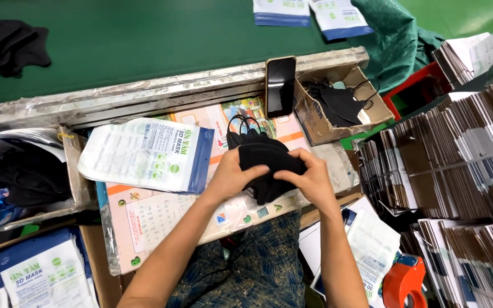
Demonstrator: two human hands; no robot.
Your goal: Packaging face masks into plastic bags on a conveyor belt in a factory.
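I have both hands closed around a stack of black fabric face masks, held just above the plastic-covered printed work board in front of me. My left hand grips the stack's near left side with fingers curled over the top; my right hand clamps the right end, thumb on top. I judge the two-sided grip keeps the soft layers squared so they don't fan out. The ear loops stick out at the far end, free of my fingers.

A white-and-blue flat pouch lies just left of the stack on the board, close enough to reach. A dark phone leans upright against the foil-wrapped ledge, beside an open cardboard box of loose black masks. To the right, tight rows of brown card sleeves crowd the edge, so open room lies mostly leftward and toward me. An orange tape dispenser sits low right.
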